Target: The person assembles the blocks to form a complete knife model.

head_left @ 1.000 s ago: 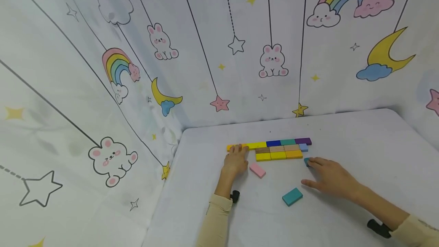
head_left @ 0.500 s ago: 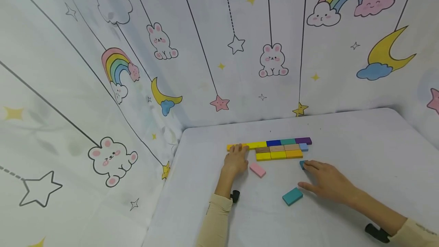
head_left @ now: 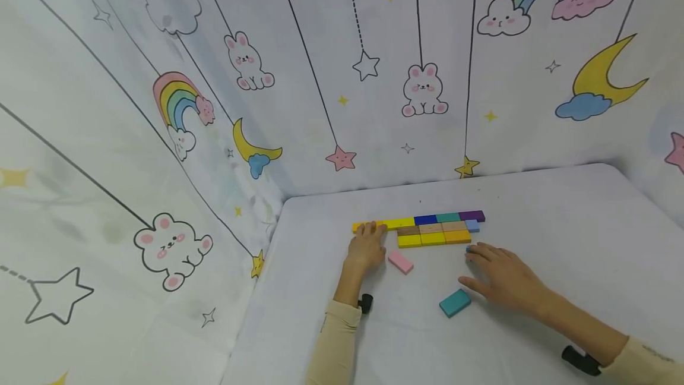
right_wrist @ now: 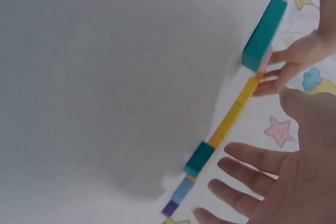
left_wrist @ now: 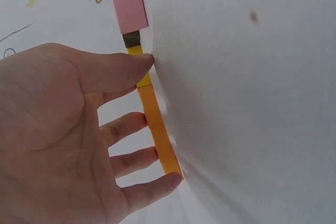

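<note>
Flat coloured blocks lie in touching rows on a white table. My left hand rests its fingertips on the orange block at the left end of the far row; its fingers are nearly straight. That row runs on through a yellow block, dark blue, teal and purple ones. My right hand, fingers extended, touches a small teal block, mostly covered in the head view, just right of the near row's orange block. Between the hands lie a pink block and a larger teal block, both apart from the rows.
A middle row holds a brown block, tan ones and a short light blue block. A white curtain printed with bunnies, stars and rainbows stands behind and left of the table. Each wrist wears a small black camera.
My right hand has shifted left, sliding the small teal block toward the near row's right end. My left hand stays in place, and the head view has tilted slightly.
</note>
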`<state>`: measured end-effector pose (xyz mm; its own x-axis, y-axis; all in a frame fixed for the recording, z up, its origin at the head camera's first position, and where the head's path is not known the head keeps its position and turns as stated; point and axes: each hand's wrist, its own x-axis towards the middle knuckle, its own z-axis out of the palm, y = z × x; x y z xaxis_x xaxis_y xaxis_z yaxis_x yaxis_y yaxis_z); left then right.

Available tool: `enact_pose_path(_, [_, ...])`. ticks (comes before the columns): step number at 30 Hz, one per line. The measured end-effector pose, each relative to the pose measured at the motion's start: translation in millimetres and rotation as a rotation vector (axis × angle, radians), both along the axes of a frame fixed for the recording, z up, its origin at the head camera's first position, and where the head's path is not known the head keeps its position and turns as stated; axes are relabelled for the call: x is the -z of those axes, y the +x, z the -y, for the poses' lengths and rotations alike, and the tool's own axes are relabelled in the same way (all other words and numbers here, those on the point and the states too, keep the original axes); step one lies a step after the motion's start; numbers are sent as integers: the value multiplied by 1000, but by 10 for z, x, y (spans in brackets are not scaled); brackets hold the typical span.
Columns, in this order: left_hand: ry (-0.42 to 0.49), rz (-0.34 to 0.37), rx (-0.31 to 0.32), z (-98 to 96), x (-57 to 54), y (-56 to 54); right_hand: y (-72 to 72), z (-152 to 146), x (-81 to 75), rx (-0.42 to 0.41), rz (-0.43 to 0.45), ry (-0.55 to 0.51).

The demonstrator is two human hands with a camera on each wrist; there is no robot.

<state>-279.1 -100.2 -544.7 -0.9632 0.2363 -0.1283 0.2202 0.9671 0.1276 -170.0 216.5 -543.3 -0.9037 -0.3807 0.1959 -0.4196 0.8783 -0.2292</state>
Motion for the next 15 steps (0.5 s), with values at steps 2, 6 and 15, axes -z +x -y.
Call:
enact_pose_path(2, [1, 7, -7, 9, 13, -17, 34, 67, -3, -18, 13, -11])
enact_pose_path(6, [9, 22, -9, 22, 36, -44, 164, 211, -45, -47, 40, 4])
enact_pose_path(15, [-4, 16, -6, 13, 6, -39, 551, 414, -186, -87, 82, 3])
